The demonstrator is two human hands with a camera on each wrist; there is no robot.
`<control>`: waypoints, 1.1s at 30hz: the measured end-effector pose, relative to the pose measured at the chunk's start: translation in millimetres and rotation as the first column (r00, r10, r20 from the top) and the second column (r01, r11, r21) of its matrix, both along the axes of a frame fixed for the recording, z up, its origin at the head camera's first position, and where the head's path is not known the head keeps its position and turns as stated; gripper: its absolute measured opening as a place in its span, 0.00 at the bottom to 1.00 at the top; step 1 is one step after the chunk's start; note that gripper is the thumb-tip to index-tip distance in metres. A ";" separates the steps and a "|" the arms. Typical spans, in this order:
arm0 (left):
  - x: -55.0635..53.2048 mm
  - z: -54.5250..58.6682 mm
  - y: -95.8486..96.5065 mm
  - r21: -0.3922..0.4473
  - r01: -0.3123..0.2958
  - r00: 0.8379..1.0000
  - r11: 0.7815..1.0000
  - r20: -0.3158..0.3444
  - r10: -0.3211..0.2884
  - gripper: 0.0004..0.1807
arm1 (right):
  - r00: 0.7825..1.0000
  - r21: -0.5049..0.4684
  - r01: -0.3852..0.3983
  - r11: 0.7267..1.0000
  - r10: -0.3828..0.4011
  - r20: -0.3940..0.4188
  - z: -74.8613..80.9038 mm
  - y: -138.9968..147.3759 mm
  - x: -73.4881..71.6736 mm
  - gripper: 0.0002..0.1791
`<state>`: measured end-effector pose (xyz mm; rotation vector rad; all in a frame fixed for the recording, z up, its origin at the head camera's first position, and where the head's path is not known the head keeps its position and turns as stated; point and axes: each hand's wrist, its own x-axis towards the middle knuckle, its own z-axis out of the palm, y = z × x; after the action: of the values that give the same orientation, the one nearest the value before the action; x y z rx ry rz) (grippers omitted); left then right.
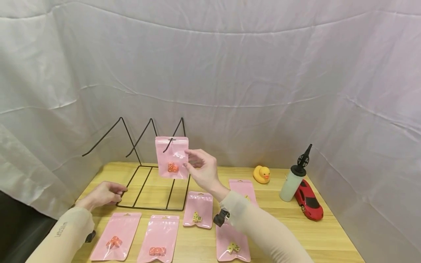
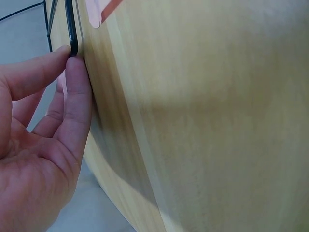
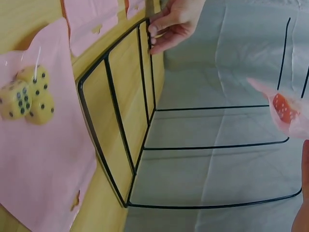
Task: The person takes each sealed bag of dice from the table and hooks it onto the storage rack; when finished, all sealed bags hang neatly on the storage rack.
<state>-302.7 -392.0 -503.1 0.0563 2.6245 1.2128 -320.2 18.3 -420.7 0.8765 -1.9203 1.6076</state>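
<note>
A black wire display rack [image 1: 151, 209] with three upright hooks stands at the left of the table. My left hand [image 1: 102, 193] pinches its front left corner between thumb and fingers, as the left wrist view shows close up. At the rightmost hook, my right hand [image 1: 204, 170] holds a pink zip bag [image 1: 164, 157] by its right edge. Orange-red dice [image 1: 172, 167] lie inside that bag. The hook's prong passes through the bag's top slot, and its tip shows in front of the bag. The other two hooks [image 1: 134, 148] carry nothing.
Two pink bags with orange-red dice [image 1: 114, 241] lie in front of the rack. More pink bags with yellow dice [image 1: 196, 217] lie right of them, partly under my right forearm. A rubber duck [image 1: 261, 174], a hand pump [image 1: 292, 184] and a red toy car [image 1: 309, 201] stand at the right.
</note>
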 end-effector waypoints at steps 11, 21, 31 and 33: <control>-0.2 -0.6 -1.2 0.007 0.004 1.000 1.000 0.002 -0.004 0.27 | 0.996 0.039 0.082 0.996 -0.084 0.041 11.1 -4.3 -29.2 0.23; 0.3 -0.5 1.1 0.001 -0.004 1.000 1.000 0.005 0.004 0.27 | 0.987 0.031 0.141 0.989 -0.143 0.076 12.4 -7.5 -53.9 0.23; -0.6 -2.6 0.0 0.013 0.007 1.000 1.000 0.004 -0.007 0.28 | 0.965 0.126 0.224 0.967 -0.237 0.107 15.9 -4.7 -72.1 0.26; -1.0 -2.7 -0.6 0.008 0.010 1.000 1.000 -0.002 -0.010 0.28 | 0.964 0.140 0.226 0.964 -0.242 0.110 16.2 -4.5 -74.8 0.26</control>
<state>-303.7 -392.6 -505.8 0.0718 2.6177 1.2213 -395.0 13.8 -404.5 0.5787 -2.1438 1.4443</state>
